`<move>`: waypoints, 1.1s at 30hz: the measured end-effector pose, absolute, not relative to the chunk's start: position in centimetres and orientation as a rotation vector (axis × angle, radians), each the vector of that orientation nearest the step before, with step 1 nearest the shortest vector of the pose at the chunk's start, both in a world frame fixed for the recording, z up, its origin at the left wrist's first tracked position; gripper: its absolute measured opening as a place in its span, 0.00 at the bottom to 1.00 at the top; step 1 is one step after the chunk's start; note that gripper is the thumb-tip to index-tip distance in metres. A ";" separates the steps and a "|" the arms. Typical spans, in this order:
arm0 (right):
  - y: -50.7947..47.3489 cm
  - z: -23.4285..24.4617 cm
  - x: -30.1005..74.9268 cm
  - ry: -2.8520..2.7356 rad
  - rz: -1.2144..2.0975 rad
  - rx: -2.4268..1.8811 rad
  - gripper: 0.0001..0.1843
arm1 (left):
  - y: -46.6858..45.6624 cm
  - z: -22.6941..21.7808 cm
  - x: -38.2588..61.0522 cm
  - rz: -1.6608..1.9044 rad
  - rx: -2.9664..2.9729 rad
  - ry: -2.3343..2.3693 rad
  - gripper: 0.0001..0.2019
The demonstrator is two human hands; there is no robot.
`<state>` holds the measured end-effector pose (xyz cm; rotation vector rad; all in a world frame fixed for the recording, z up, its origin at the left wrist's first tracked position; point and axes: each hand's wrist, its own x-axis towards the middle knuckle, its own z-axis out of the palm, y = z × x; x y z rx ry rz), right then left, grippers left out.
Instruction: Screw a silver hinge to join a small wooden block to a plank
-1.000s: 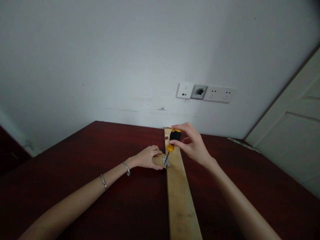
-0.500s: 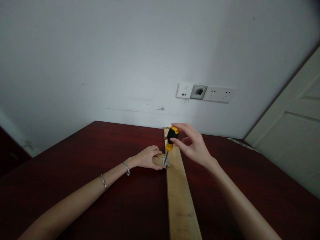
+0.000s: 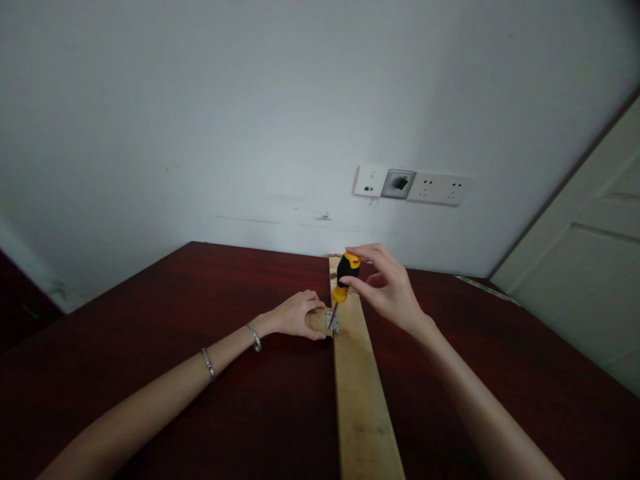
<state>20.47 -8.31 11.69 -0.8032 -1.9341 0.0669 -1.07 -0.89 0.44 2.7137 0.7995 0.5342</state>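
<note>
My left hand [image 3: 299, 315] is closed around a short wooden block [image 3: 317, 321] that butts against the left edge of a long wooden board [image 3: 360, 373]. A small metal hinge [image 3: 333, 323] spans the joint between block and board. Between the thumb and fingers of my right hand [image 3: 384, 283] is a stubby yellow-and-black screwdriver [image 3: 347, 272]. Its shaft slants down to the left, and the tip is at the hinge. Whether the tip sits in a screw is too small to tell.
The board lies lengthwise on a dark red table [image 3: 240, 287], its far end close to the white wall [image 3: 280, 133]. Sockets and switch plates [image 3: 415, 187] are set in the wall. A pale panelled door [image 3: 595, 267] stands at the right.
The screwdriver's handle and my right hand have shifted very slightly to the right. My left hand keeps its hold on the block.
</note>
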 end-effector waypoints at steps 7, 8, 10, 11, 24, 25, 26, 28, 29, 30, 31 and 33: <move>-8.3 11.6 20.4 -1.933 0.086 -0.790 0.21 | -0.9 0.6 -1.0 0.513 2.724 0.805 0.31; -8.4 11.6 20.4 -1.929 0.084 -0.787 0.21 | -0.9 0.6 -1.1 0.515 2.725 0.801 0.31; -8.3 11.6 20.5 -1.916 0.080 -0.781 0.21 | -0.9 0.6 -1.1 0.522 2.723 0.794 0.31; -8.3 11.7 20.5 -1.910 0.079 -0.780 0.21 | -0.9 0.6 -1.1 0.528 2.721 0.792 0.31; -7.1 11.4 21.5 -1.560 0.145 -0.796 0.21 | -0.9 0.8 -1.2 0.471 2.722 0.789 0.33; -6.7 11.2 21.8 -1.505 0.168 -0.806 0.21 | -0.9 0.8 -1.2 0.468 2.719 0.784 0.32; -6.2 11.1 22.2 -1.453 0.177 -0.822 0.22 | -0.8 0.8 -1.2 0.466 2.716 0.780 0.32; -5.0 10.8 23.1 -1.332 0.188 -0.874 0.24 | -0.8 0.9 -1.3 0.454 2.710 0.778 0.32; -4.4 10.6 23.6 -1.259 0.225 -0.907 0.24 | -0.8 0.8 -1.3 0.444 2.706 0.781 0.33; -3.8 10.3 24.1 -1.176 0.288 -0.936 0.24 | -0.8 0.8 -1.3 0.434 2.702 0.786 0.33; -3.3 10.0 24.5 -1.105 0.382 -0.973 0.25 | -0.8 0.8 -1.3 0.425 2.697 0.791 0.33; -2.2 9.2 25.4 -1.001 0.551 -1.038 0.26 | -0.8 0.8 -1.3 0.416 2.691 0.800 0.34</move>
